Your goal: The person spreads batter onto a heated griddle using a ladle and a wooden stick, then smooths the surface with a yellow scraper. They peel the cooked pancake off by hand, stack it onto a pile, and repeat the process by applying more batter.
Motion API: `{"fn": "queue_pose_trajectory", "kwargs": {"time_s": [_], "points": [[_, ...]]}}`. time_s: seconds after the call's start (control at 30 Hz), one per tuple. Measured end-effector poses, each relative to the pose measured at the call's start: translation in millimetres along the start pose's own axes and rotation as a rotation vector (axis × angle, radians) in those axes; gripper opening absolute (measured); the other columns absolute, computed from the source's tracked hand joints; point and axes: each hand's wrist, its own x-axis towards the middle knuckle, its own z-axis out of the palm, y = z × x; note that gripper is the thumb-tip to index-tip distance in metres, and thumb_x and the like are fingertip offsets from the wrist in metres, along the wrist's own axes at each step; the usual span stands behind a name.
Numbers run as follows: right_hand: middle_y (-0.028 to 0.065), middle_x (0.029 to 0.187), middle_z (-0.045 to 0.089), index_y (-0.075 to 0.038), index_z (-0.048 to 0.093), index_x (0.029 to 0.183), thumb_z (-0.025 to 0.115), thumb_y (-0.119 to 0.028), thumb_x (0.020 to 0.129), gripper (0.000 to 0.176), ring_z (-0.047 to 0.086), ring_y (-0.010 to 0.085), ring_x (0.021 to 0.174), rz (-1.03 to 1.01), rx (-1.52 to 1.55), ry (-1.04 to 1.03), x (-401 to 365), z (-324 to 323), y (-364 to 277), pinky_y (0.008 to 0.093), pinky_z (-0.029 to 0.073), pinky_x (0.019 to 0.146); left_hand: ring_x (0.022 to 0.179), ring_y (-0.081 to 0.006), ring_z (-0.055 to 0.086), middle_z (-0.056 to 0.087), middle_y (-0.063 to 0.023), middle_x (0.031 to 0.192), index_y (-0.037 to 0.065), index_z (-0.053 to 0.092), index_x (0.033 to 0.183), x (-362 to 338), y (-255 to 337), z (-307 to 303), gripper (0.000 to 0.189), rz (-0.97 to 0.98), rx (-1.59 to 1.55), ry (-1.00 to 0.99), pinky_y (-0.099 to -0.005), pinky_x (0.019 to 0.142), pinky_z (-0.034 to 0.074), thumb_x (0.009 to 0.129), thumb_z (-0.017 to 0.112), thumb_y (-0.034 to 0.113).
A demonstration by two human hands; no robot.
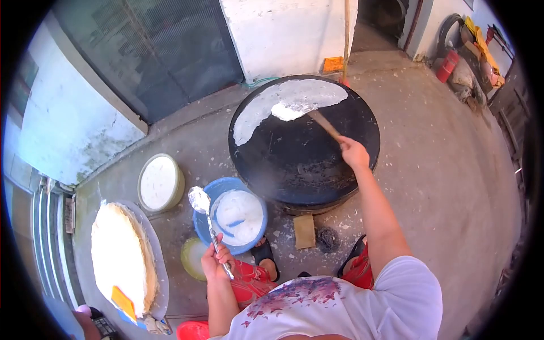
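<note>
My right hand [353,153] is closed round the handle of a wooden spreader [326,124]. The spreader's far end touches a white mound of batter [288,111] on the large round black griddle [306,164]. A thin pale layer of batter [252,116] curves along the griddle's far and left edge. In my left hand [217,262] is a metal ladle [212,226], its bowl coated with white batter and held up over the left rim of a blue basin [259,241]. White batter and a blue object lie inside that basin.
Left of the basin stands a tub of white batter [159,182]; a greenish bowl [194,258] is below it. A tall stack of pale flatbreads [122,255] rests at the far left with an orange scraper [123,303]. A tan block [304,231] lies before the griddle.
</note>
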Motion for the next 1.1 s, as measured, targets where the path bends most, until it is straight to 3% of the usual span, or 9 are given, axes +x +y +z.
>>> {"fn": "queue_pose_trajectory", "kwargs": {"time_s": [0.1, 0.2, 0.3, 0.43, 0.63, 0.77, 0.9, 1.0, 1.1], "points": [[0.0078, 0.1, 0.063, -0.019, 0.06, 0.109, 0.048, -0.023, 0.086, 0.026, 0.06, 0.0229, 0.093, 0.114, 0.114, 0.105, 15.8, 34.8, 25.4, 0.0334, 0.045, 0.081, 0.048, -0.0099, 0.039, 0.046, -0.0044, 0.066, -0.001, 0.051, 0.11, -2.1, -1.2, -1.0, 0.032, 0.006, 0.011, 0.025, -0.0218, 0.04, 0.033, 0.09, 0.037, 0.02], [0.0073, 0.102, 0.061, -0.024, 0.059, 0.109, 0.048, -0.026, 0.085, 0.027, 0.058, 0.0246, 0.095, -0.098, 0.145, -0.083, 15.2, 69.8, 6.4, 0.0341, 0.045, 0.081, 0.048, -0.0101, 0.039, 0.046, -0.0047, 0.066, -0.001, 0.051, 0.11, -0.3, -3.5, 1.6, 0.032, -0.014, -0.008, 0.036, -0.022, 0.04, 0.033, 0.09, 0.037, 0.02], [0.0075, 0.102, 0.062, -0.024, 0.059, 0.109, 0.048, -0.026, 0.085, 0.027, 0.058, 0.0249, 0.095, -0.216, 0.103, -0.198, 11.5, 58.9, -18.3, 0.0345, 0.045, 0.081, 0.046, -0.0081, 0.041, 0.044, -0.0027, 0.064, -0.003, 0.05, 0.109, -0.9, -4.6, 7.9, 0.031, 0.027, 0.047, 0.068, -0.0199, 0.038, 0.035, 0.09, 0.037, 0.018], [0.0079, 0.103, 0.061, -0.024, 0.059, 0.109, 0.048, -0.024, 0.084, 0.027, 0.058, 0.0261, 0.096, -0.057, 0.056, -0.098, 13.0, 52.2, -23.0, 0.0355, 0.045, 0.081, 0.047, -0.0082, 0.04, 0.044, -0.0028, 0.065, -0.003, 0.05, 0.109, -2.8, -7.2, 2.2, 0.031, 0.03, 0.076, 0.066, -0.0204, 0.039, 0.034, 0.09, 0.037, 0.018], [0.0102, 0.1, 0.062, -0.022, 0.059, 0.11, 0.047, -0.021, 0.085, 0.027, 0.059, 0.0266, 0.092, -0.267, 0.074, -0.394, 3.3, 22.8, -16.1, 0.034, 0.046, 0.08, 0.047, -0.0082, 0.039, 0.043, -0.0024, 0.065, -0.003, 0.05, 0.11, -3.2, -4.5, 5.2, 0.031, 0.027, 0.078, 0.06, -0.0205, 0.039, 0.033, 0.09, 0.037, 0.018], [0.0113, 0.098, 0.062, -0.022, 0.059, 0.109, 0.049, -0.021, 0.085, 0.026, 0.06, 0.0273, 0.09, -0.101, 0.13, -0.052, -3.7, 45.3, 11.6, 0.0346, 0.046, 0.079, 0.05, -0.011, 0.039, 0.046, -0.0059, 0.069, -0.001, 0.048, 0.112, -1.7, 0.4, -4.6, 0.032, -0.03, 0.052, 0.008, -0.0223, 0.041, 0.034, 0.091, 0.036, 0.021], [0.0104, 0.099, 0.062, -0.021, 0.06, 0.108, 0.05, -0.022, 0.084, 0.026, 0.059, 0.0265, 0.093, -0.286, 0.078, -0.24, -24.1, 72.4, -19.8, 0.0347, 0.045, 0.08, 0.051, -0.0109, 0.04, 0.046, -0.0059, 0.069, 0.0, 0.048, 0.112, -4.5, -0.7, -2.7, 0.032, -0.007, 0.064, 0.015, -0.0223, 0.041, 0.034, 0.091, 0.036, 0.021], [0.0101, 0.099, 0.062, -0.021, 0.06, 0.108, 0.05, -0.023, 0.084, 0.026, 0.058, 0.0259, 0.094, -0.175, 0.123, -0.401, -25.9, 35.3, -32.9, 0.0339, 0.045, 0.081, 0.051, -0.0109, 0.04, 0.046, -0.0058, 0.069, 0.0, 0.048, 0.112, -4.9, 1.7, -0.4, 0.032, -0.025, 0.043, 0.02, -0.0223, 0.041, 0.034, 0.091, 0.036, 0.021], [0.0104, 0.099, 0.062, -0.02, 0.06, 0.107, 0.05, -0.024, 0.085, 0.025, 0.059, 0.026, 0.094, -0.182, 0.141, -0.214, -14.0, 70.2, -13.9, 0.0337, 0.045, 0.081, 0.051, -0.0108, 0.04, 0.046, -0.0056, 0.069, 0.0, 0.048, 0.111, -6.9, -0.1, -6.0, 0.031, -0.002, 0.051, 0.039, -0.0221, 0.041, 0.034, 0.091, 0.036, 0.02]]}}
